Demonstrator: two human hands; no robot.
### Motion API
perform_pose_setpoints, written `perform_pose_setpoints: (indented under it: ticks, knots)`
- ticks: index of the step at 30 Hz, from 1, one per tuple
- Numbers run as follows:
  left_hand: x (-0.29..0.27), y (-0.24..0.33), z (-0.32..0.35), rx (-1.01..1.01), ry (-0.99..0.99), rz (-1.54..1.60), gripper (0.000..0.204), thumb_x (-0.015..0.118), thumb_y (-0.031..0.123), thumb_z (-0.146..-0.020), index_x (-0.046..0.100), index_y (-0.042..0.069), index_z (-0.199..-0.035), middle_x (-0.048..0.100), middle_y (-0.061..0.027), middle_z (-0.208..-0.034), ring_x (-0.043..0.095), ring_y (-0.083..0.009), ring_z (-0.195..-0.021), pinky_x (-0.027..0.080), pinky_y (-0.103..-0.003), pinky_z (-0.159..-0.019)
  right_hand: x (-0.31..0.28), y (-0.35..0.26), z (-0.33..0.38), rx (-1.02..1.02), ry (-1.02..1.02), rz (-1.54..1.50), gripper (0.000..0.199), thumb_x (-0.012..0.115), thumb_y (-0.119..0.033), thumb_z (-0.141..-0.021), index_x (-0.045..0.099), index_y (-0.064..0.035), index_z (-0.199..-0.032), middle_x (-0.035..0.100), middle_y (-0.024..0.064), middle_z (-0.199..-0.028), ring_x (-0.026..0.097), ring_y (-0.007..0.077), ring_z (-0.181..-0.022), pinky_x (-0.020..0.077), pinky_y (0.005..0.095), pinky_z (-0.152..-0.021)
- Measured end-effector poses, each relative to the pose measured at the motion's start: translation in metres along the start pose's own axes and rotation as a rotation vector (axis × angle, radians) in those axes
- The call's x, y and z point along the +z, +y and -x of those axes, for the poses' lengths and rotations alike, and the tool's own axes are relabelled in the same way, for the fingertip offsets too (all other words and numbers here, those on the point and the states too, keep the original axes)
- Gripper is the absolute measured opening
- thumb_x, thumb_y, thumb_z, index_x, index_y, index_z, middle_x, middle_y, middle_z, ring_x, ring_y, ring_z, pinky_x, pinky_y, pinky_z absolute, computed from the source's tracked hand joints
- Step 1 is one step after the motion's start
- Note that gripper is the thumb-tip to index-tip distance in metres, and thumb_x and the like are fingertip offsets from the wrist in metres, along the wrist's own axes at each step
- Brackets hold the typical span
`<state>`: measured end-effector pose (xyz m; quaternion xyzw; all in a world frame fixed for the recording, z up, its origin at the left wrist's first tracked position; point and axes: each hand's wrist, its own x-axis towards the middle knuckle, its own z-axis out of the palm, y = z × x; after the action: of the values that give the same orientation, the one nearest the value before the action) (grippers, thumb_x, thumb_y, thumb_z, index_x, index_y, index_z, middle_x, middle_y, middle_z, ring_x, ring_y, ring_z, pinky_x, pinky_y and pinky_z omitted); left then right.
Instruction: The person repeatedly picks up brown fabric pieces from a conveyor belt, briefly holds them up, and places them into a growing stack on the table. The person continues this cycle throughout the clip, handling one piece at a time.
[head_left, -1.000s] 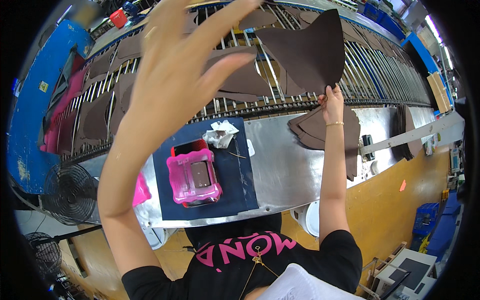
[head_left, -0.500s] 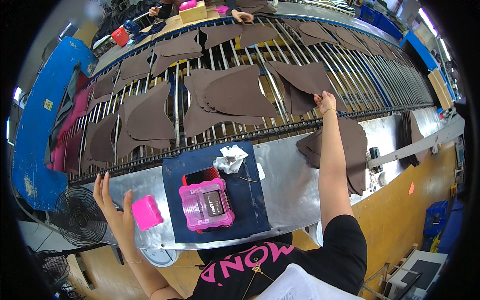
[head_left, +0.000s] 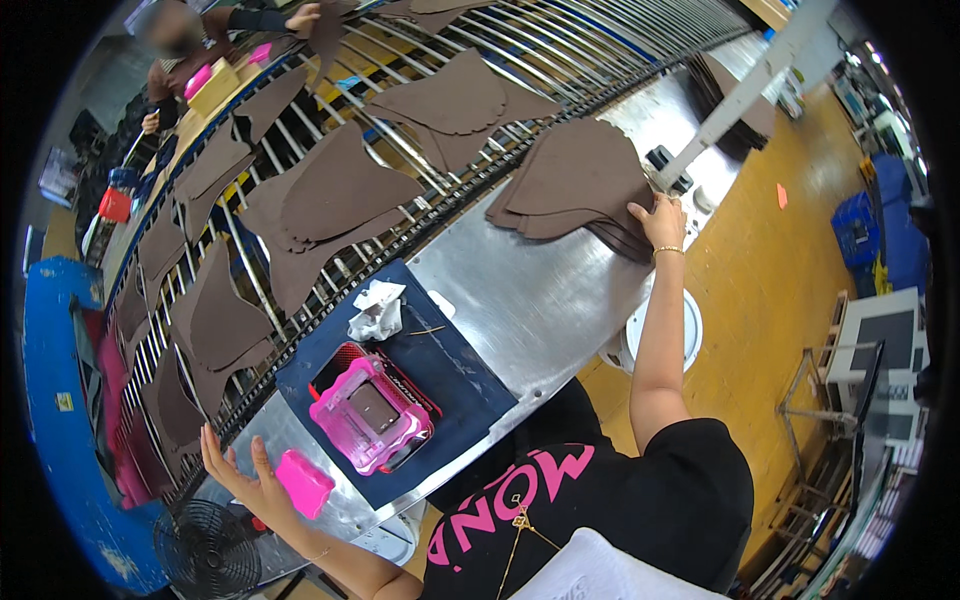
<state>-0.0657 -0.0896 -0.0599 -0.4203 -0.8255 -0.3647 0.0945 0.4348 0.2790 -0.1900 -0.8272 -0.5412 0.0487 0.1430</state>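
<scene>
While the right hand (head_left: 661, 222) is resting by the near edge of the bench, its fingers are bending around the rim of a fanned stack of dark brown, curved sheet pieces (head_left: 583, 178); the thumb is lying at the stack's margin, and whether the fingertips are pinching a piece cannot be told. The stack is lying flat on the silvery metal bench (head_left: 500, 290), toward its right end, and is spanning much of the way between the conveyor-side edge and the near edge.

Near the bench's left end, the left hand (head_left: 247, 482) is hanging open and empty, its fingers spreading apart, just beside a flat hot-pink piece with wavy edges (head_left: 303, 484).

Between the hands, a dark blue rectangular mat (head_left: 455, 375) is covering part of the bench. Here a see-through pink tray with a scalloped rim (head_left: 331, 411) is sitting on a red-and-black box (head_left: 331, 368) and holding a small dark block (head_left: 373, 407). A crumpled white sheet (head_left: 378, 312) is lying near the mat's far edge.

Along the bench's far edge, a metal-bar roller conveyor (head_left: 610, 50) is carrying further brown sheets (head_left: 345, 190). Past the right-hand stack, a dark brown bundle (head_left: 758, 120) is lying at the bench's right end, a pale metal bar (head_left: 745, 93) crossing above it.
</scene>
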Motion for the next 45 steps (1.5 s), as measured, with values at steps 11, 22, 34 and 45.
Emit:
perform_pose_setpoints:
  ticks: [11, 22, 34, 45]
  knots:
    - [-0.005, -0.008, 0.025, -0.023, 0.016, 0.066, 0.054, 0.062, 0.029, -0.092, 0.042, 0.011, -0.139, 0.040, -0.0096, -0.141, 0.041, -0.0266, -0.128, 0.035, -0.043, -0.103, -0.001, 0.018, -0.014, -0.013, -0.071, -0.039, 0.054, 0.079, -0.040, -0.071, 0.065, -0.0010, -0.106, 0.064, 0.0184, -0.110, 0.060, 0.0342, -0.104, 0.0474, 0.0417, -0.089]
    - [-0.012, 0.008, 0.015, -0.010, 0.080, 0.194, 0.055, 0.064, 0.016, -0.088, 0.043, 0.009, -0.138, 0.036, -0.0118, -0.143, 0.038, -0.0264, -0.130, 0.036, -0.042, -0.103, -0.117, -0.076, 0.069, -0.375, -0.118, -0.434, 0.030, 0.050, -0.017, -0.097, 0.055, -0.0045, -0.123, 0.063, 0.0131, -0.070, 0.063, 0.0209, -0.047, 0.0486, 0.0295, -0.042]
    - [-0.005, 0.047, -0.005, -0.124, -0.040, 0.717, 0.060, 0.071, 0.030, -0.083, 0.046, 0.005, -0.131, 0.046, -0.0140, -0.127, 0.057, -0.0224, -0.104, 0.047, -0.035, -0.084, -0.135, -0.201, 0.214, -0.883, -0.908, -1.375, 0.026, 0.051, -0.015, -0.098, 0.049, 0.0020, -0.118, 0.064, 0.0098, -0.084, 0.062, 0.0141, -0.052, 0.0484, 0.0224, -0.042]
    - [-0.107, -0.003, 0.023, -0.279, 0.189, 0.456, 0.013, 0.065, 0.012, -0.090, 0.063, 0.000, -0.095, 0.059, 0.0009, -0.072, 0.048, -0.0026, -0.052, 0.033, -0.016, -0.045, -0.087, -0.246, 0.280, -1.429, -0.750, -0.945, 0.030, 0.073, -0.019, -0.079, 0.061, -0.0031, -0.102, 0.064, 0.0132, -0.075, 0.059, 0.0301, -0.068, 0.0485, 0.0346, -0.063]
